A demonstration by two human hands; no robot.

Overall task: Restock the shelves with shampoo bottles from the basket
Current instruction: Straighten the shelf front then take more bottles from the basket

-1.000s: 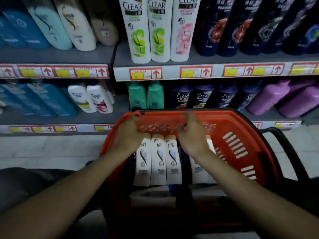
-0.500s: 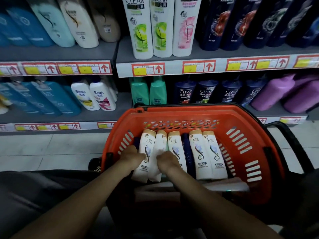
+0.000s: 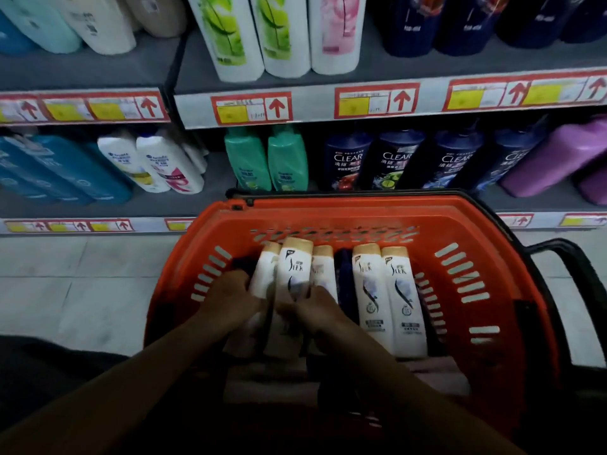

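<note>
Low in the frame's centre, our left hand (image 3: 230, 298) curls on the leftmost white bottle (image 3: 264, 274) and our right hand (image 3: 313, 308) wraps the raised second bottle (image 3: 294, 270); both sit inside the orange basket (image 3: 492, 307), under the shelves (image 3: 328, 103). 3 more white bottles lie beside them. We judge the risk is a slip: pulling 2 at once could drag the third bottle (image 3: 323, 269) or drop one back.

Lower halves of three white bottles (image 3: 293, 274) hidden under both hands; upper-shelf bottles (image 3: 285, 31) cropped by top edge; price tags (image 3: 251, 109) blurred, unreadable.
</note>
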